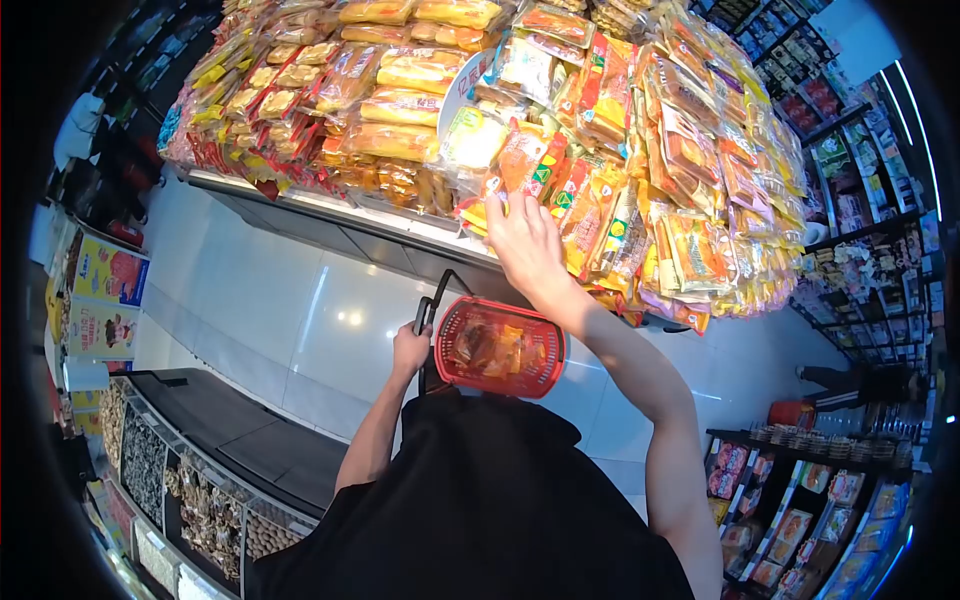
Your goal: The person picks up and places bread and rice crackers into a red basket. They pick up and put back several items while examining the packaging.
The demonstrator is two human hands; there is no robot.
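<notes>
My left hand (pixel 411 350) is wrapped round a black handle (pixel 424 315) at the left side of a red basket (pixel 558 352). Several snack packets (pixel 490 345) in orange and brown wrapping lie in the basket. Stretched out at the near edge of the display, my right hand (pixel 525 240) has its fingers apart against the lower part of an orange-and-red snack packet (pixel 527 158). Whether the fingertips pinch it does not show. Just right of that hand are more packets (pixel 583 225) in yellow and orange wrapping. A round white sign (pixel 458 95) stands among the packets behind.
Long packaged breads (pixel 400 105) are piled on the display's left half. Its pale edge (pixel 340 210) runs in front of me. Bulk food bins (pixel 205 500) stand at lower left and a packet shelf (pixel 790 510) at lower right. A person (pixel 870 385) is at the far right.
</notes>
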